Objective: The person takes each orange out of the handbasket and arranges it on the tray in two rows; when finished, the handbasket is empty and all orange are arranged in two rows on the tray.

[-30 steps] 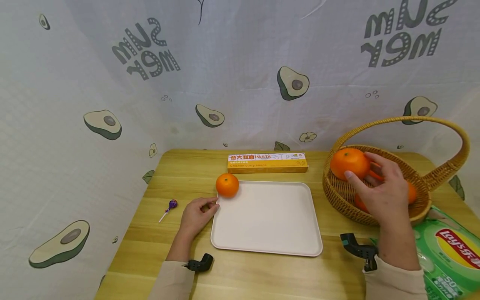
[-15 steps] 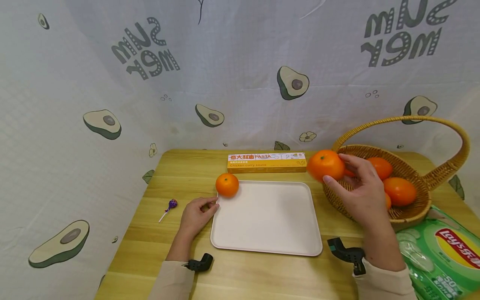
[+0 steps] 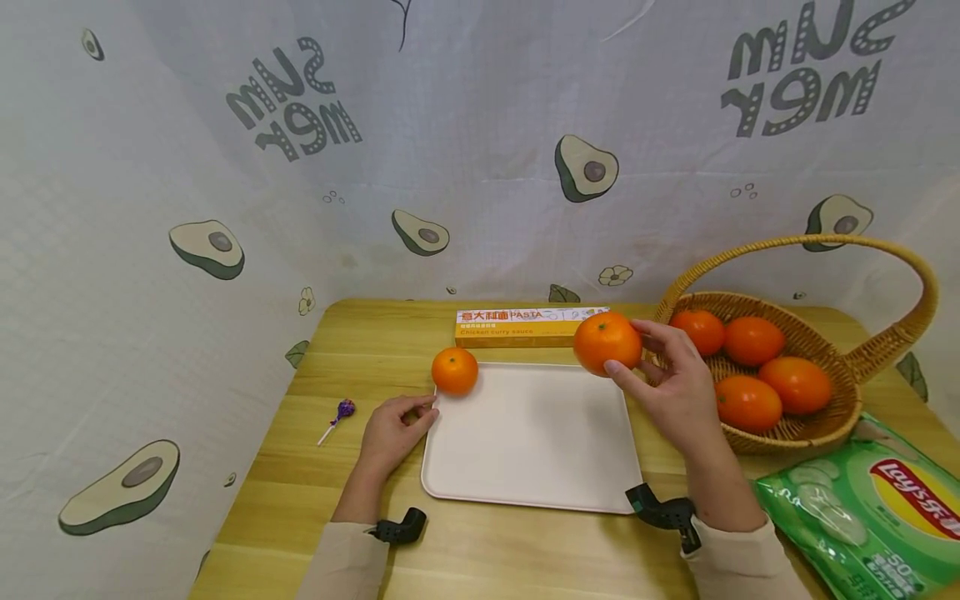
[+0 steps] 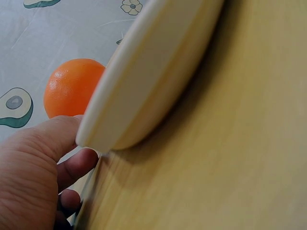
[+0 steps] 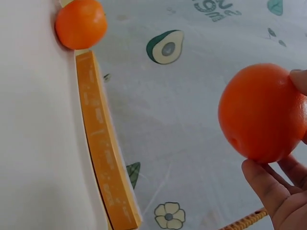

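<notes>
My right hand (image 3: pixel 678 392) holds an orange (image 3: pixel 607 343) between thumb and fingers, raised over the back right corner of the white tray (image 3: pixel 525 450). The right wrist view shows the held orange (image 5: pixel 264 112) gripped from its side, its smooth skin facing the camera. A second orange (image 3: pixel 454 371) sits at the tray's back left corner. At the tray's left edge is my left hand (image 3: pixel 393 433), fingers bent, holding the rim. In the left wrist view, the thumb meets the tray's rim (image 4: pixel 139 76) from above and the other fingertips lie just below it.
A wicker basket (image 3: pixel 840 425) with a tall handle and several orange fruits (image 3: pixel 795 385) stands at right. In front of it lies a green chip bag (image 3: pixel 862 517). A yellow pasta box (image 3: pixel 517 329) lies behind the tray, and a lollipop (image 3: pixel 341 412) at left.
My right hand has carried the orange left, out from above the basket to over the tray's back right corner. My left hand has stayed at the tray's edge.
</notes>
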Available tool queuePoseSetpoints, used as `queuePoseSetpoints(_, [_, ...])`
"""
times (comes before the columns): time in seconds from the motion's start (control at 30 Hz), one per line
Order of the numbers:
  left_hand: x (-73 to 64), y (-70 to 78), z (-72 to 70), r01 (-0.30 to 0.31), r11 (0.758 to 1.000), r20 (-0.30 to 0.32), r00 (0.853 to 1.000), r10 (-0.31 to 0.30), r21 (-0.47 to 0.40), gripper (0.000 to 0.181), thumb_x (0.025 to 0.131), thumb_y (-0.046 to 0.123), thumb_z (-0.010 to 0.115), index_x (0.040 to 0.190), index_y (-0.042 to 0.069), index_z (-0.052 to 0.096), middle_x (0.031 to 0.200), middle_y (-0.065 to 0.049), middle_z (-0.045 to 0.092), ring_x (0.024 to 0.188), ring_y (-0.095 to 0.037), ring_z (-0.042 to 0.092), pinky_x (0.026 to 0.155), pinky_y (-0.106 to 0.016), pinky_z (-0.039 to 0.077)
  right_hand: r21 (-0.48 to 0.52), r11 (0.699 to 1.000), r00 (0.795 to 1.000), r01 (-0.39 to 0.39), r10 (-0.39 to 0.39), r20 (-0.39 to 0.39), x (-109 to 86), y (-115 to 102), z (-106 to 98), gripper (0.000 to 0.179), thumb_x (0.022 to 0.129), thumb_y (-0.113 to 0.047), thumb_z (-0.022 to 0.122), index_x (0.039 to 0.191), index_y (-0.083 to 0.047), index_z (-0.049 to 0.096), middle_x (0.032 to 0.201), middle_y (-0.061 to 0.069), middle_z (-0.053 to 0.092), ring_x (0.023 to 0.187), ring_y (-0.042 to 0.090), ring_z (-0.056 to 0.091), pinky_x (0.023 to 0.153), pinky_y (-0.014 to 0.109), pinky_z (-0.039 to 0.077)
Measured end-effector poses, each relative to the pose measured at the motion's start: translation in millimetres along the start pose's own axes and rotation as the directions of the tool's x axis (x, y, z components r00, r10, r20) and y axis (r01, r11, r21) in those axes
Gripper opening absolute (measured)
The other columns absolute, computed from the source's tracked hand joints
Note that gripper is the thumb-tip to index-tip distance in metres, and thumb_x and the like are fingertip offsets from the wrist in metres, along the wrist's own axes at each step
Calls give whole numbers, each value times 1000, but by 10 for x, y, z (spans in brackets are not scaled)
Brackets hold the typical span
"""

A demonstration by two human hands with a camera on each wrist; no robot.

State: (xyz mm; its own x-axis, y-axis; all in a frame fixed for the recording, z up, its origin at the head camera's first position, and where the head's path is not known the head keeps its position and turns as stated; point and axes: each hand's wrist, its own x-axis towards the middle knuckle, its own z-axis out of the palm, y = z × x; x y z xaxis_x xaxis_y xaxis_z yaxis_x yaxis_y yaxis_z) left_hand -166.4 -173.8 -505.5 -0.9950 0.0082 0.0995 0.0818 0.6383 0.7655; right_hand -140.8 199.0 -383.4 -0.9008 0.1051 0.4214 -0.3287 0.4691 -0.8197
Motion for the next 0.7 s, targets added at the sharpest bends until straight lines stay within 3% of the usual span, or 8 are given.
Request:
queuePoseSetpoints(0.23, [7, -11, 4, -1, 1000, 0, 1000, 1, 8, 23, 89, 27, 80, 111, 21, 81, 90, 4, 69, 75, -11, 53, 68, -22, 44, 60, 997, 998, -37, 34, 44, -6, 27, 182, 56, 85, -6, 82, 136, -4, 58, 125, 5, 52, 114, -6, 57, 87, 6, 48])
queuePoseSetpoints(0.47, [-4, 17, -10, 10, 1000, 2, 1000, -10, 1, 24, 89, 28, 80, 112, 21, 80, 90, 3, 69, 76, -12, 54, 69, -23, 45, 119, 986, 988, -116, 102, 115, -19, 60, 360, 56, 86, -5, 81, 135, 2, 54, 134, 17, 52, 127, 38, 60, 86, 7, 49])
queuePoseSetpoints(0.7, [-8, 14, -8, -16, 1000, -7, 1000, 16, 0, 23, 89, 26, 80, 112, 20, 80, 90, 3, 71, 75, -10, 55, 68, -23, 46, 107, 983, 978, -149, 131, 159, -28, 117, 521, 59, 88, -11, 80, 140, -2, 55, 135, 18, 49, 127, 38, 59, 88, 10, 51])
